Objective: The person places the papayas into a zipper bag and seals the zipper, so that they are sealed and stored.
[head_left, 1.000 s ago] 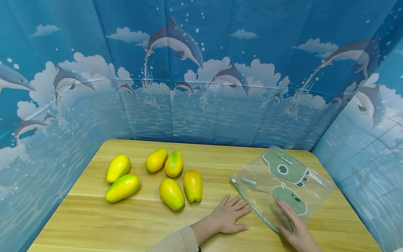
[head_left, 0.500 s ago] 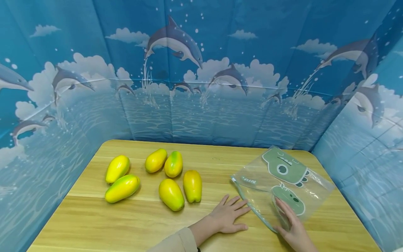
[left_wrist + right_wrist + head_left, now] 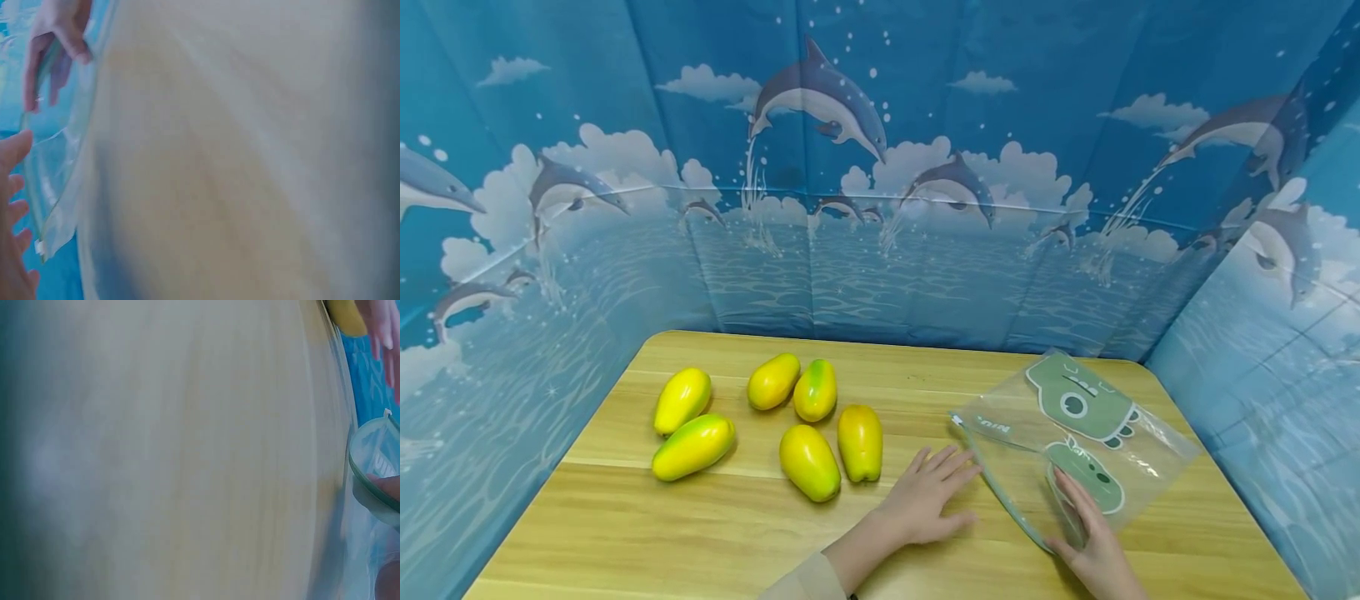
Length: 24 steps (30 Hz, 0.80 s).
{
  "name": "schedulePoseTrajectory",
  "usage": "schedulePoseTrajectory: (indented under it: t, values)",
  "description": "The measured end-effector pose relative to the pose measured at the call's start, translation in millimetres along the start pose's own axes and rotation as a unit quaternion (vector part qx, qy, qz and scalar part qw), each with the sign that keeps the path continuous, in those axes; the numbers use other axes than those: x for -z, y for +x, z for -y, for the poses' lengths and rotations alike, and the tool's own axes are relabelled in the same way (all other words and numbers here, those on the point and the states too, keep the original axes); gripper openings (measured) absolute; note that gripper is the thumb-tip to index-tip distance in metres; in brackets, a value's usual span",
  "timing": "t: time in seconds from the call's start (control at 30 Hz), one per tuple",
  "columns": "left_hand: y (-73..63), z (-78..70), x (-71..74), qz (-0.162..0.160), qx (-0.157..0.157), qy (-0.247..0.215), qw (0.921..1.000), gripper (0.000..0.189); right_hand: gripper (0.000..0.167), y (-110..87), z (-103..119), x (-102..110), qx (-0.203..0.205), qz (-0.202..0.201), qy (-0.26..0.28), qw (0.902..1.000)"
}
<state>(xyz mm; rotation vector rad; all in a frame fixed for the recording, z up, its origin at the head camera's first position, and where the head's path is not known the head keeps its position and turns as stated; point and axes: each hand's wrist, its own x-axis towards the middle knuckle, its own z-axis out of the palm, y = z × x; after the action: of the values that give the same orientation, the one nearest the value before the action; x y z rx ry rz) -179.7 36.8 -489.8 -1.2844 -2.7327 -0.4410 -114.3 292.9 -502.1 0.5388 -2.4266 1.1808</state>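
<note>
A clear zip bag (image 3: 1015, 450) with green cartoon animal prints and a green zip edge lies on the table's right side. My right hand (image 3: 1093, 533) grips its near edge, some fingers inside the mouth and the thumb outside, so the mouth bulges apart in the right wrist view. Beside the zip edge, my left hand (image 3: 921, 500) has its fingers spread and holds nothing. The zip's white slider (image 3: 40, 247) shows at the bag's far corner. Several yellow-green papayas (image 3: 809, 463) lie left of my hands, the nearest one (image 3: 860, 443) just beyond the left hand.
The wooden table (image 3: 625, 533) has a rounded back edge. A blue curtain (image 3: 880, 275) printed with dolphins encloses it at the back and on both sides. The papayas sit in loose pairs on the left half.
My left hand has lifted off the bag's zip edge and drawn slightly left. The right hand has shifted a little left, and the bag's mouth gapes more. The papayas stay put.
</note>
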Motion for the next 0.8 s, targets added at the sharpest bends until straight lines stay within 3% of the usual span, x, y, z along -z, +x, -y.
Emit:
schedulePoseTrajectory:
  t: [0.33,0.53,0.8]
  values:
    - [-32.1,20.0,35.8,-0.117,0.08,-0.019,0.9897,0.06,0.103,2.1,2,-2,-0.008,-0.005,-0.018,0.9998]
    - [-58.0,38.1,52.7,-0.16,0.14,-0.042,0.9762,0.062,0.104,3.2,3,-3,-0.018,-0.003,-0.032,0.9993]
    - [-91.1,66.0,59.4,-0.229,0.181,-0.046,0.9554,0.062,0.105,3.3,2,-3,-0.014,-0.008,-0.028,0.9995]
